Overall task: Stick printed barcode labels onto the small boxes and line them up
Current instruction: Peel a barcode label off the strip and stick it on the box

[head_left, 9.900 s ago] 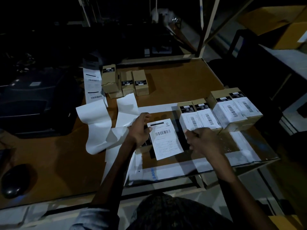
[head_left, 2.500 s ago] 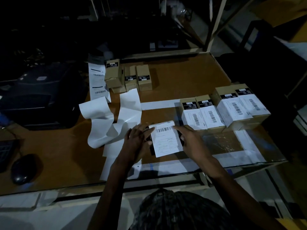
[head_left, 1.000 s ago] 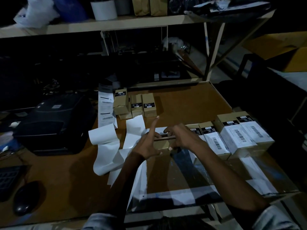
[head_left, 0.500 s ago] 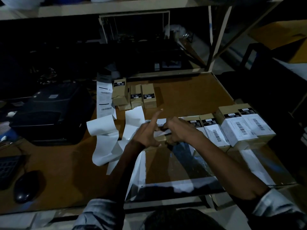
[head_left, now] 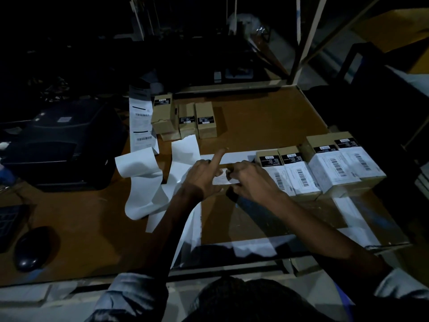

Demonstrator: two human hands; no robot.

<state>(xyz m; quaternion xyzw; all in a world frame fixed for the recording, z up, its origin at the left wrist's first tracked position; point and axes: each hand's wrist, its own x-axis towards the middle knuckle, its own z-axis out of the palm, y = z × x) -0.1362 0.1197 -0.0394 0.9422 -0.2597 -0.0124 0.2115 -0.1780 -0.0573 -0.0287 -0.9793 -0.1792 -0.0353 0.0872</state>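
Lowered since a moment ago: box (head_left: 224, 180) and both hands, nearer the desk (head_left: 255, 117).
Left hand (head_left: 203, 176) and right hand (head_left: 249, 180) clamp the box, left forefinger raised; it sits just left of four labelled boxes (head_left: 320, 168).

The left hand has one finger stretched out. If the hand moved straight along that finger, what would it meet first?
Probably the white paper strip lying on the table just past the left hand. Beyond it the brown table looks free up to the far edge, though depth is unclear.
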